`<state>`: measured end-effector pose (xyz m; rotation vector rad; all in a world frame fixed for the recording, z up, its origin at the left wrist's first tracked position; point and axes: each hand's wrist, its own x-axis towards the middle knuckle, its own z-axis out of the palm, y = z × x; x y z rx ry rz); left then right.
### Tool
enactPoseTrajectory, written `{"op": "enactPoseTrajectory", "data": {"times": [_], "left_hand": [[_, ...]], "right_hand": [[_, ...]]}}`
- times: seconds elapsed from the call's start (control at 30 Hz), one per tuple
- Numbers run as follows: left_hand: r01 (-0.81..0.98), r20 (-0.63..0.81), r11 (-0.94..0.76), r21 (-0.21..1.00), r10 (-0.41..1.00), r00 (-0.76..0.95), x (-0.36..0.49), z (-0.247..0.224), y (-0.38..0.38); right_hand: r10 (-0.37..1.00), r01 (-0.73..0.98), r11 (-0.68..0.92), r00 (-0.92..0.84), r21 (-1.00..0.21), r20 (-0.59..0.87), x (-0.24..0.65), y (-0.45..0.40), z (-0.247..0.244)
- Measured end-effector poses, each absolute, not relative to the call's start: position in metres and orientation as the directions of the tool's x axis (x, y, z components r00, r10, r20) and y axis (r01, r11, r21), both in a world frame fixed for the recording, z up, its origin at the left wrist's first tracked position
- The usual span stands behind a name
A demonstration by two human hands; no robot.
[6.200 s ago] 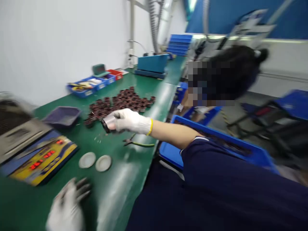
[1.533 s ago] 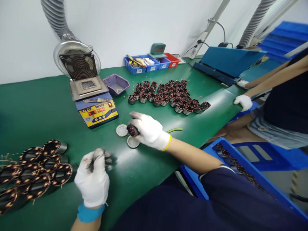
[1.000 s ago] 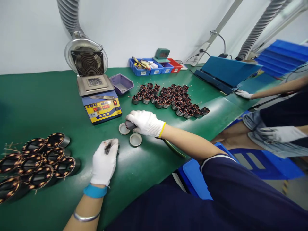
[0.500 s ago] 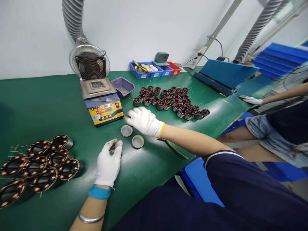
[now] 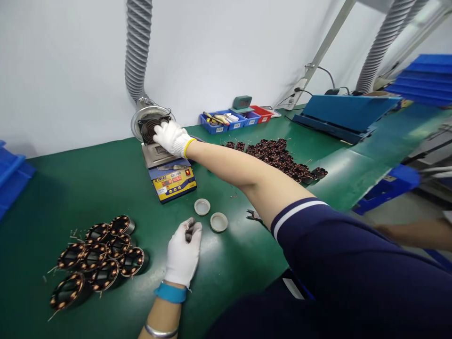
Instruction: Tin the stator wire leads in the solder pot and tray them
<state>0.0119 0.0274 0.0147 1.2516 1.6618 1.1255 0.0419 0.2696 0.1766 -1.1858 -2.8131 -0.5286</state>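
My right hand [image 5: 172, 137], in a white knit glove, is over the metal top plate [image 5: 150, 155] of the yellow and blue heating unit with red digits [image 5: 174, 183]. Its fingers are curled in; whatever they may hold is hidden. Low over the green table, my left hand [image 5: 184, 254] has gloved fingers bent together with dark, stained tips, and I cannot make out anything in them. Close to its fingertips are two small round dishes, one [image 5: 202, 206] nearer the unit and the other [image 5: 219, 222] to the right. A tweezer-like tool [image 5: 174, 167] lies across the unit's front ledge.
Copper-wound motor stators [image 5: 95, 256] stand grouped at left, with a larger cluster [image 5: 278, 157] beyond my right arm. Pliers [image 5: 253, 215] lie partly under that arm. A fan [image 5: 150, 129] and duct hose [image 5: 138, 47] rise behind the unit. Blue bins [image 5: 213, 123] line the wall.
My right hand has moved from beside the small dishes up and left to above the heating unit. My left hand stays near the dishes, fingers still bent. The view has shifted left.
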Motion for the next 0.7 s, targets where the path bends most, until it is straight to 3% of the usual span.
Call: {"op": "enactPoseTrajectory", "data": {"times": [0.1, 0.23, 0.33, 0.43, 0.53, 0.6, 0.7], "left_hand": [[0.345, -0.044, 0.117, 0.931, 0.977, -0.211, 0.013, 0.015, 0.026], [0.388, -0.031, 0.106, 0.916, 0.981, -0.193, 0.015, 0.014, 0.025], [0.410, -0.017, 0.094, 0.907, 0.982, -0.187, 0.015, 0.013, 0.026], [0.421, -0.002, 0.081, 0.903, 0.983, -0.184, 0.014, 0.012, 0.026], [0.426, 0.007, 0.074, 0.902, 0.983, -0.186, 0.014, 0.011, 0.025], [0.426, 0.006, 0.074, 0.901, 0.983, -0.183, 0.013, 0.012, 0.026], [0.430, 0.001, 0.069, 0.900, 0.987, -0.161, 0.012, 0.014, 0.028]], "right_hand": [[0.703, 0.728, 0.620, -0.681, 0.292, 0.206, 0.046, 0.274, 0.174], [0.813, 0.858, 0.513, -0.490, 0.010, 0.315, 0.055, 0.288, 0.181], [0.870, 0.871, 0.452, -0.385, -0.191, 0.307, 0.052, 0.296, 0.177], [0.899, 0.856, 0.416, -0.336, -0.308, 0.281, 0.043, 0.295, 0.168], [0.904, 0.844, 0.407, -0.315, -0.351, 0.289, 0.042, 0.291, 0.168], [0.906, 0.794, 0.413, -0.307, -0.447, 0.291, 0.053, 0.287, 0.177], [0.925, 0.588, 0.369, -0.310, -0.720, 0.221, 0.085, 0.272, 0.194]]}}
